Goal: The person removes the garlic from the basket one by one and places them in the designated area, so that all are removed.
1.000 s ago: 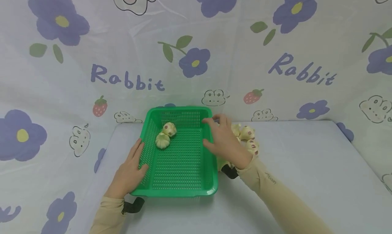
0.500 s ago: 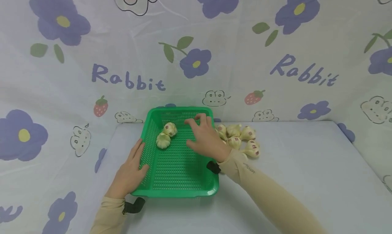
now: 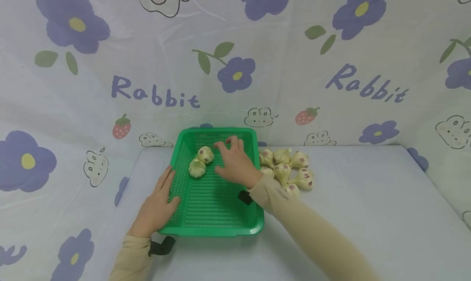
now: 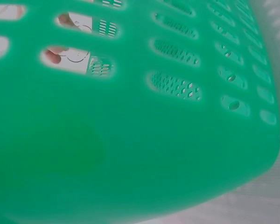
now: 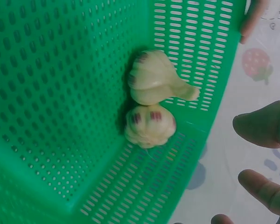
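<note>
A green perforated plastic basket (image 3: 211, 232) stands on the table, two garlic bulbs touching each other inside near its left wall. One garlic bulb (image 5: 151, 126) shows purple-red marks; the other garlic bulb (image 5: 151, 77) has its stem pointing to the basket's side. My left hand (image 3: 154, 211) rests along the left rim, fingers extended. Over the basket, just right of the bulbs, my right hand (image 3: 237, 164) hovers with fingers apart and loosely bent, holding nothing. The basket's outer wall (image 4: 130, 149) fills most of the left wrist view.
Several more garlic bulbs (image 3: 282, 172) lie clustered on the table just right of the basket, partly behind the right forearm. A white cloth (image 3: 235, 74) printed with flowers and rabbits hangs behind the table (image 3: 349, 199).
My right hand has moved left from the basket's right rim to above its inside, uncovering the garlic cluster on the table. The left hand has stayed on the rim.
</note>
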{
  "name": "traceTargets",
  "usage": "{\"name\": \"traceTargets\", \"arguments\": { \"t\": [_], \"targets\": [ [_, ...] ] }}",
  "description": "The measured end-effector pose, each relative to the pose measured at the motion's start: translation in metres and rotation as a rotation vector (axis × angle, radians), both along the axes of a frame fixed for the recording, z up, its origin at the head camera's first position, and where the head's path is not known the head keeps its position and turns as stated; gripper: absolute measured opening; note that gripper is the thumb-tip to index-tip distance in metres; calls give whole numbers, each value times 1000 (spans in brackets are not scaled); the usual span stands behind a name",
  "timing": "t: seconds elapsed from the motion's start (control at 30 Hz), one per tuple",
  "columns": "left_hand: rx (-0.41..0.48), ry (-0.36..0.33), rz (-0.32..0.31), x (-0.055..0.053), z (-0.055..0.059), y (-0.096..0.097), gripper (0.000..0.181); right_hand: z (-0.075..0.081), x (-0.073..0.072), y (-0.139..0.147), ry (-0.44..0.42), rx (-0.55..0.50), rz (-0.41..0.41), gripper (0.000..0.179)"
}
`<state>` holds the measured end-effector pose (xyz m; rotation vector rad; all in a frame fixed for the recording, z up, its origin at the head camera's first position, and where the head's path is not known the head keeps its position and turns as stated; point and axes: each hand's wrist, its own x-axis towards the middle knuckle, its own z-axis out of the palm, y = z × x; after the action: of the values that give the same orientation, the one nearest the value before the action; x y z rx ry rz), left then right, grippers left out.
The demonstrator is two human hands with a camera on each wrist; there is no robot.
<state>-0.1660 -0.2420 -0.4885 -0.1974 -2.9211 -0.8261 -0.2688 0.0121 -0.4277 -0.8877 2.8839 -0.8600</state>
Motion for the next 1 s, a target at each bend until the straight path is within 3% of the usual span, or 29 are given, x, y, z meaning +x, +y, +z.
{"name": "traceTargets", "arguments": {
  "t": [0.33,0.77,1.0],
  "targets": [
    [1,-5,-3,1,0,-1,77,-11,-11,-14,3,-10,20,56],
    [4,-18,2,4,4,-1,77,-25,-31,-36,-48,45,54,68],
    [-3,-17,3,3,4,0,77,-41,-49,-48,-20,105,52,67]
  ]
}}
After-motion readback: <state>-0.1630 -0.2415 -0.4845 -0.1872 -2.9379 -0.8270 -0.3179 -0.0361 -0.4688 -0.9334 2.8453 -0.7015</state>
